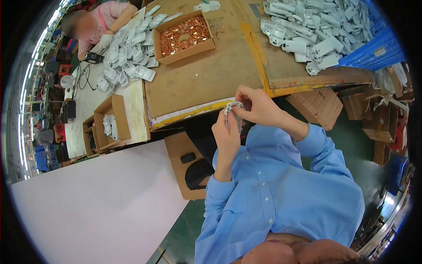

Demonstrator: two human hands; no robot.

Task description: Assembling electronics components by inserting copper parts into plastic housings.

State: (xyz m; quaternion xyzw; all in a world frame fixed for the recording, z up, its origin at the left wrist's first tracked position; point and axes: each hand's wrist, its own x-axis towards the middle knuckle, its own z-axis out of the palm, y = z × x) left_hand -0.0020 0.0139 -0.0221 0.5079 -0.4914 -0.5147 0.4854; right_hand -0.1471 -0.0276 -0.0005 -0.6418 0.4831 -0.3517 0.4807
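In front of my chest, just off the table's front edge, my left hand is closed around a small white plastic housing and holds it upright. The thumb and fingers of my right hand are pinched together at the housing's upper end, touching it. Whatever small piece those fingertips may grip is hidden. Beyond my hands, a cardboard box full of small copper-coloured metal pieces sits on the cardboard-covered table.
Similar white housings are heaped at the far right beside a blue crate. Another pile lies at the left, near a person in pink with a gloved hand. A small open carton stands on the left table. Cardboard boxes lie below right.
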